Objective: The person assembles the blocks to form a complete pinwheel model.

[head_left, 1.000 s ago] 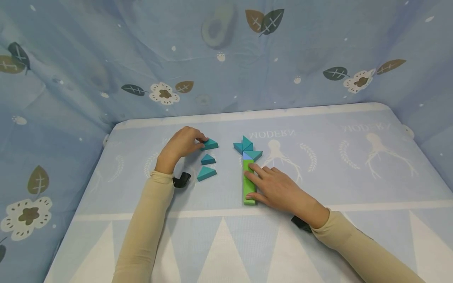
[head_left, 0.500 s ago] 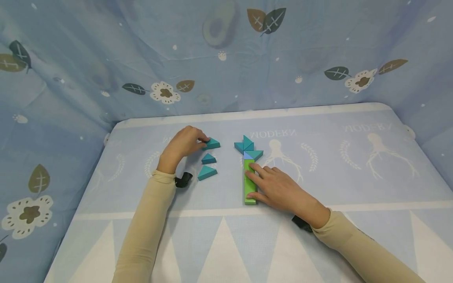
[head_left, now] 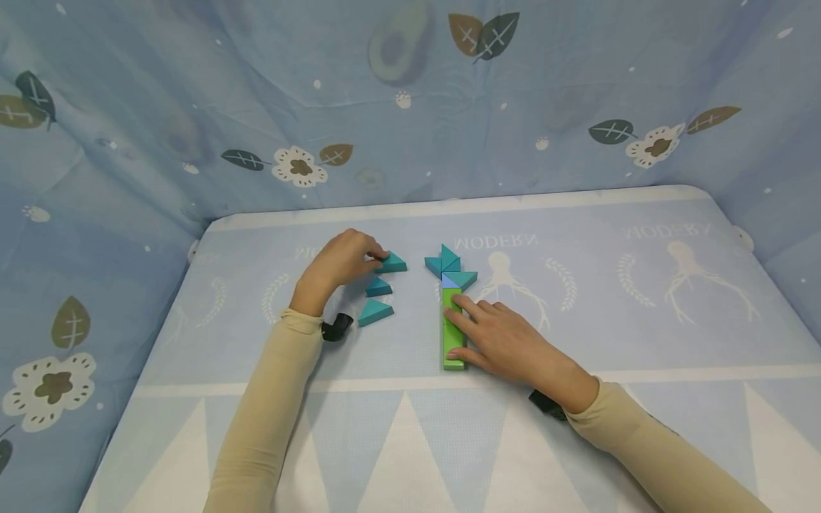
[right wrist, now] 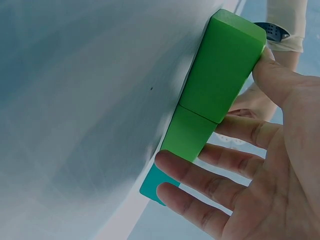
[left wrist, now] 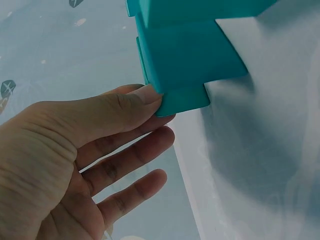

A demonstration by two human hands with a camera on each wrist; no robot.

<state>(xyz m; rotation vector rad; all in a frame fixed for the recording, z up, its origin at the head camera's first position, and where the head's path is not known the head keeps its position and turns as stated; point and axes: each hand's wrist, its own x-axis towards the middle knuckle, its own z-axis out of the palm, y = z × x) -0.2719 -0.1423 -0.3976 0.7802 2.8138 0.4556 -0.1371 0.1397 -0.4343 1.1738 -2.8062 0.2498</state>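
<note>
My left hand (head_left: 340, 260) pinches the end of a teal triangular block (head_left: 393, 263) between thumb and index finger. Its other fingers spread loosely in the left wrist view, where the held teal block (left wrist: 184, 100) shows at the thumb tip. Two more teal triangular blocks, a smaller one (head_left: 378, 287) and a larger one (head_left: 375, 312), lie just nearer me. To the right, a column of green blocks (head_left: 452, 349) meets a small blue triangle (head_left: 447, 282) and a cluster of teal triangles (head_left: 450, 262). My right hand (head_left: 503, 340) rests on the green blocks, fairly straight fingers touching them.
A light blue patterned mat (head_left: 577, 249) with white triangles along its near side covers the table. Printed blue fabric (head_left: 410, 107) rises behind and at both sides. Dark wrist devices, one at the left wrist (head_left: 336, 328), sit close to the mat.
My left hand has slid slightly to the right, moving the pinched teal triangular block away from the left. My right hand stays on the green blocks.
</note>
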